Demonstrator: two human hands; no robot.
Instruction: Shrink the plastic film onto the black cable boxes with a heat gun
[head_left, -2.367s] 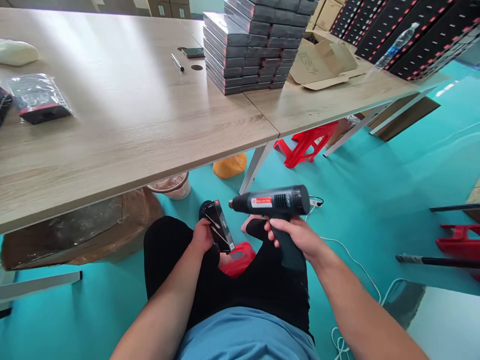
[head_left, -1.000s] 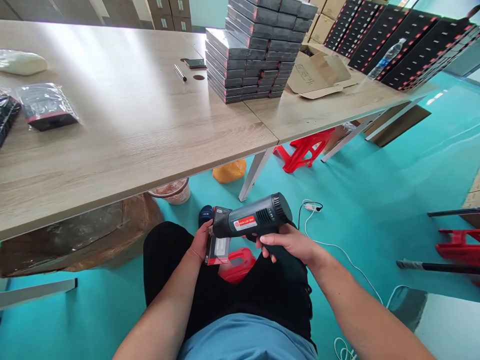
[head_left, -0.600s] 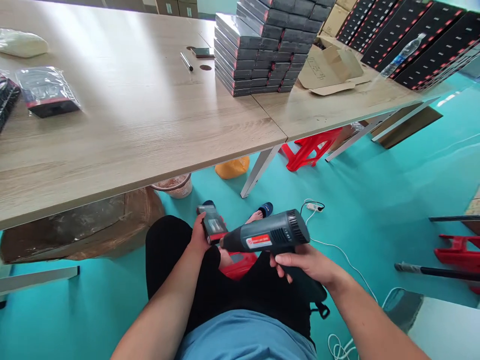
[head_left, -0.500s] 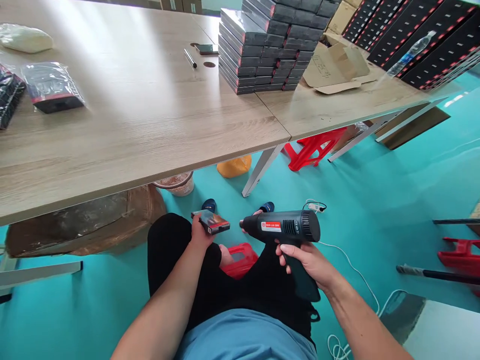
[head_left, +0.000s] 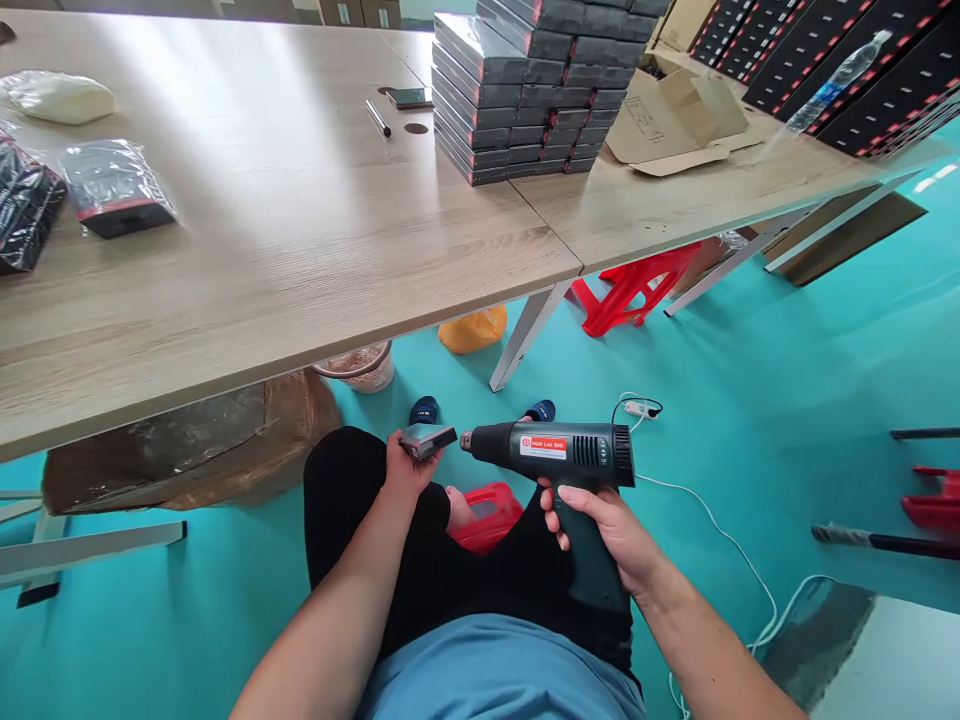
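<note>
Black, wrapped-looking stuff point(head_left: 27, 205) sits at your table's point(head_left: 262, 250) left end, next to a clear-wrapped box point(head_left: 120, 188). Below the table edge, your left hand point(head_left: 409, 465) has its fingers clamped round a small dark box point(head_left: 427, 441), over your lap. Just right of that, the heat gun's point(head_left: 555, 450) nozzle points at it, and your right hand point(head_left: 596, 515) is wrapped round the grip. Boxes are stacked point(head_left: 525, 100) on the table beyond.

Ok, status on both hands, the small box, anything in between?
Right hand: gripping dark heat gun, nozzle toward box. Left hand: holding small flat dark box. Nothing visible between nozzle and box.
</note>
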